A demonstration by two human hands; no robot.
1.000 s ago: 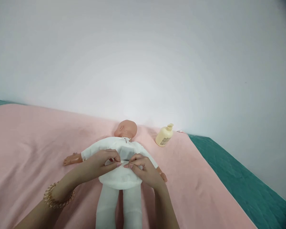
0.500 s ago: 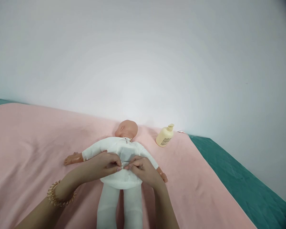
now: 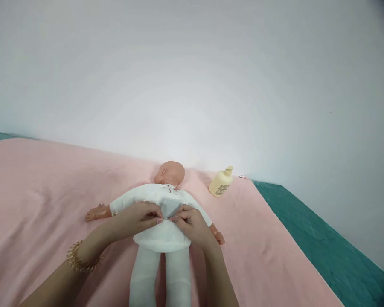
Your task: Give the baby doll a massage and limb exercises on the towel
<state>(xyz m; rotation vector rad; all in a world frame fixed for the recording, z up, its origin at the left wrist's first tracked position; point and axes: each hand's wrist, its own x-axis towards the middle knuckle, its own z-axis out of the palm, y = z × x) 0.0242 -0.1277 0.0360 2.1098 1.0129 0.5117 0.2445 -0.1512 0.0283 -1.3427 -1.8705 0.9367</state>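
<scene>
A doll (image 3: 172, 172) with a bare head lies on its front, its white clothing (image 3: 163, 236) covering the back, arms and legs. My left hand (image 3: 147, 215), with a beaded band at the wrist, pinches the white cloth at the middle of the back. Close beside it, my right hand (image 3: 186, 219) pinches the same cloth, fingertips nearly touching those of my left. Just above the fingertips is a pale grey-white patch (image 3: 170, 206) on the doll's upper back, its lower edge partly hidden.
A cream pump bottle (image 3: 221, 182) stands to the right of the doll's head. Pink cloth (image 3: 259, 256) lies under everything, over a green surface (image 3: 323, 238) that shows at the right. A pale wall (image 3: 192, 76) rises behind.
Both hands have shifted slightly up the doll's back, toward its head, with the pinched cloth. The lower part of the patch is more covered or folded. Doll and bottle stay in place.
</scene>
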